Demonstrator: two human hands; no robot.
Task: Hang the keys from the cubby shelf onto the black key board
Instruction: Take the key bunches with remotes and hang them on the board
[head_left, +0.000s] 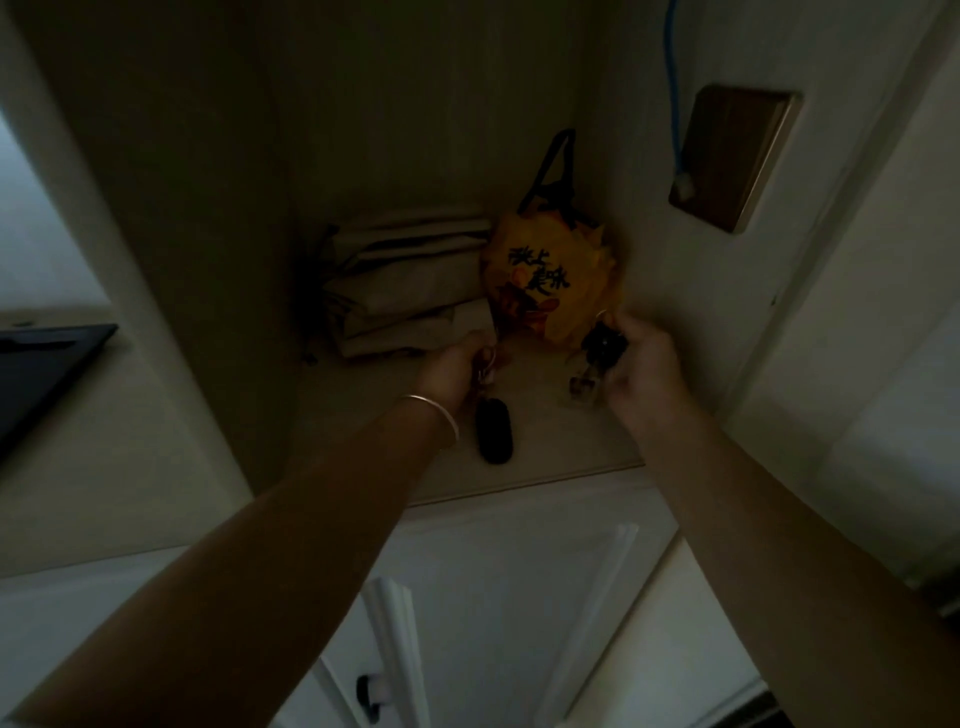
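Note:
Both hands reach into a dim cubby shelf (519, 467). My left hand (452, 371) pinches the ring of a key set whose long black fob (494, 431) hangs down and touches the shelf floor. My right hand (644, 371) is closed on a second bunch of dark keys (602, 345), with a small tag dangling below it. The black key board (36, 369) shows as a dark panel at the far left edge, outside the cubby.
A yellow bag (550, 280) with black lettering and black straps stands at the back of the cubby, beside folded pale bags (405, 280). A brown panel (737, 156) with a blue cable (674, 93) sits on the right wall. White cabinet doors (493, 597) lie below.

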